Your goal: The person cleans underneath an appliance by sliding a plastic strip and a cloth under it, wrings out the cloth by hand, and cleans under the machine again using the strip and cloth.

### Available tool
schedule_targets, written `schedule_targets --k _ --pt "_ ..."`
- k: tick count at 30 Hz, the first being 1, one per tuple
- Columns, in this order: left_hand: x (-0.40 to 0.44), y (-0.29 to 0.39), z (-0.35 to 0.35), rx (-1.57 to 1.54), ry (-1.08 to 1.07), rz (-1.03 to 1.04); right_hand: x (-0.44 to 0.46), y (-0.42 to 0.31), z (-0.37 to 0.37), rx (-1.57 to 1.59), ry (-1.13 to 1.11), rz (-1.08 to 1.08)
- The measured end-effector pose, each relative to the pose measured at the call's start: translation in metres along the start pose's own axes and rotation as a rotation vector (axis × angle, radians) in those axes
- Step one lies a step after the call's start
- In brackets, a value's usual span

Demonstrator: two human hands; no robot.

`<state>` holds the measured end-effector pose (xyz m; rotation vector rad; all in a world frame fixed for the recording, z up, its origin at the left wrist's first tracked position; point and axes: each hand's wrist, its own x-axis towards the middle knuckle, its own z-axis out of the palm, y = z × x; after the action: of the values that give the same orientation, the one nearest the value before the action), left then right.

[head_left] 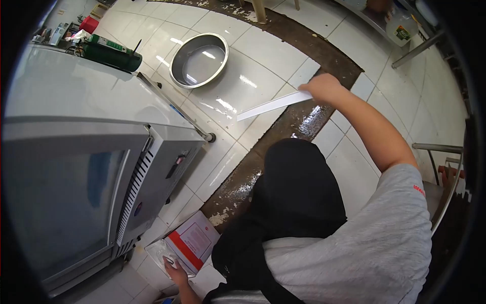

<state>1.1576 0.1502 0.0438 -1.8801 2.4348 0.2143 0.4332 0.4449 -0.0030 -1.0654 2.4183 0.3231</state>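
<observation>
My right hand (323, 89) is closed round one end of a long flat white strip (273, 106), which points left over the wet tiles. Beyond the strip's far end, a round metal basin (223, 66) with cloudy liquid stands on the floor. Low in the view, my left hand (175, 271) is at the clear plastic at the end of a white and red box (195, 241). A small dark thing shows at its fingers, too small to name.
A large grey appliance (66, 111) on wheels fills the left side, with a green cylinder (111, 52) lying on top. A brown strip of floor (304, 119) crosses the white tiles. Metal table legs (417, 49) and a clear jug (402, 30) are at upper right.
</observation>
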Motion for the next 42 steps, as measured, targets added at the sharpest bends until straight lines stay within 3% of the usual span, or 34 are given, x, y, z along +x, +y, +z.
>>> schedule_targets --k 4,10,14,16,18,21,23,25,26,27,28,30,36,42 --pt "0.001 -0.032 0.029 -0.115 -0.347 -0.179 0.023 0.015 0.09 0.19 0.094 -0.074" --pt "-0.003 -0.019 0.039 -0.221 -0.299 -0.312 0.066 -0.025 0.172 0.382 -0.019 0.015" --pt "-0.012 -0.015 0.022 -0.164 -0.285 -0.347 0.102 -0.055 0.219 0.284 -0.014 0.121" --pt "-0.014 -0.011 0.02 -0.419 -0.548 -0.43 0.126 -0.066 0.23 0.333 -0.073 0.153" --pt "-0.018 -0.011 0.03 -0.397 -0.473 -0.444 0.145 -0.081 0.239 0.368 -0.074 0.216" --pt "-0.015 -0.015 0.028 -0.351 -0.435 -0.483 0.177 -0.107 0.217 0.277 -0.042 0.26" --pt "-0.013 -0.011 0.025 -0.335 -0.466 -0.523 0.206 -0.144 0.184 0.32 0.257 0.214" --pt "-0.01 0.012 0.014 -0.364 -0.514 -0.574 0.239 -0.192 0.119 0.613 0.44 -0.006" --pt "-0.008 0.024 0.012 -0.369 -0.508 -0.583 0.233 -0.213 0.058 0.793 0.301 -0.145" --pt "-0.007 0.035 0.01 -0.416 -0.493 -0.621 0.254 -0.246 0.049 0.959 0.457 -0.298" --pt "-0.01 0.04 0.009 -0.461 -0.477 -0.659 0.273 -0.269 0.03 1.0 0.363 -0.519" --pt "-0.014 -0.007 0.032 -0.423 -0.425 -0.609 0.286 -0.311 -0.002 0.832 0.24 -0.595" --pt "-0.018 -0.007 0.029 -0.381 -0.417 -0.535 0.295 -0.361 -0.02 0.483 0.179 -0.486" --pt "-0.021 -0.011 0.032 -0.293 -0.361 -0.473 0.269 -0.345 -0.011 0.567 0.197 -0.538"
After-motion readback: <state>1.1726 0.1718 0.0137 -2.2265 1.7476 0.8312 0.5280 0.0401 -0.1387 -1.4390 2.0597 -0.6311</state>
